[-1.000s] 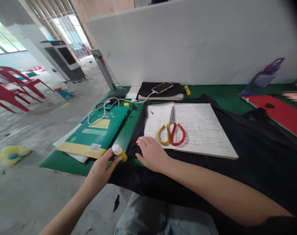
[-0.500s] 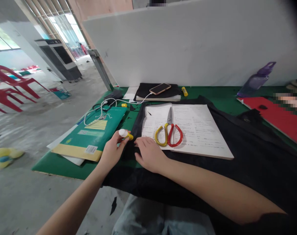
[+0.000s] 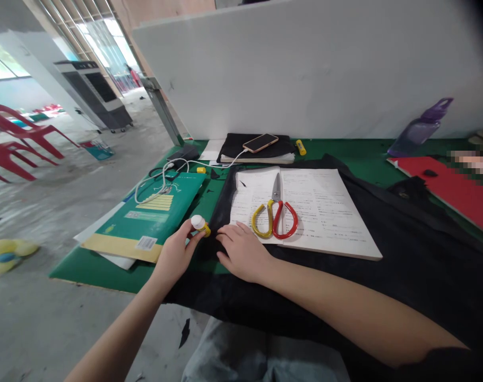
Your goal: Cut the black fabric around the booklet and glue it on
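Note:
My left hand (image 3: 175, 253) is closed around a glue stick (image 3: 200, 225) with a white end and a yellow barrel, tilted with its white end up, just above black cloth (image 3: 293, 289). Beside it, my right hand (image 3: 243, 250) lies flat on the cloth, fingers stretched, at the lower left corner of an open printed book (image 3: 321, 212). Scissors (image 3: 275, 209) with one yellow and one red handle rest across the book's middle. A small yellow cap (image 3: 201, 170) lies further back on the green table (image 3: 102, 276).
Green and yellow workbooks (image 3: 157, 217) lie at left under a white cable (image 3: 140, 191). At the back, a phone (image 3: 260, 142) rests on a dark pouch, near another yellow glue stick (image 3: 301, 147). To the right stand a purple bottle (image 3: 419, 127) and a red folder (image 3: 444, 185).
My left hand has drawn slightly left and down with the glue stick, whose yellow end now points more downward. My right hand has barely shifted.

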Available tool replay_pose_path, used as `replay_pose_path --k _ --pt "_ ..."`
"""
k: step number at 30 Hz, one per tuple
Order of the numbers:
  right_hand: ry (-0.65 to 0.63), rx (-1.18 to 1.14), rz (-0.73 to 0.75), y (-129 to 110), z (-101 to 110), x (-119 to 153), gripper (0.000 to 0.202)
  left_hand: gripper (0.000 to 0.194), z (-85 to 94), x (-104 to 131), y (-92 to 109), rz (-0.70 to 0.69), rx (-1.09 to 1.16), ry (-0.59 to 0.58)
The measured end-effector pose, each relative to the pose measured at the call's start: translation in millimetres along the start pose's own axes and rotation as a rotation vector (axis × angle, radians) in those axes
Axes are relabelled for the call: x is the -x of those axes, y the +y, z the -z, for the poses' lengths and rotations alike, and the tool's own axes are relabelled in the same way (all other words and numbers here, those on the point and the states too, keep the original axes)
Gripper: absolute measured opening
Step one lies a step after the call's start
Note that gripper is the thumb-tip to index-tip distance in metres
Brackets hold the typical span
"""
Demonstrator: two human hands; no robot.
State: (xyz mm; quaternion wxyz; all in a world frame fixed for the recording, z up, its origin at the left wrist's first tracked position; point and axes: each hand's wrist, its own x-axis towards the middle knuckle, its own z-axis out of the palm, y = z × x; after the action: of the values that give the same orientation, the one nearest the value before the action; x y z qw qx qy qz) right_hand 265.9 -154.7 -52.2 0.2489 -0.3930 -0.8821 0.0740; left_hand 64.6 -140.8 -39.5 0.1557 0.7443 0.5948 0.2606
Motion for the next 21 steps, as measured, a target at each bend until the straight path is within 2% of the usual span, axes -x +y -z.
replay_pose_path --k 8,14,17,21 --pt "0.014 0.002 0.010 0 -2 0 0.029 0.034 7.7 21 -8 -0.013 -0.104 -0.005" --pt "0.017 0.015 0.018 1 -4 0 0.029 0.027 19.5 27 3 -0.038 -0.191 -0.082" --pt "0.022 0.014 0.017 1 -4 1 0.029 0.025 26.3 27 7 -0.048 -0.162 -0.135" --pt "0.023 0.018 0.028 1 -4 1 0.029 0.026 32.4 28 0 -0.032 -0.076 -0.169"
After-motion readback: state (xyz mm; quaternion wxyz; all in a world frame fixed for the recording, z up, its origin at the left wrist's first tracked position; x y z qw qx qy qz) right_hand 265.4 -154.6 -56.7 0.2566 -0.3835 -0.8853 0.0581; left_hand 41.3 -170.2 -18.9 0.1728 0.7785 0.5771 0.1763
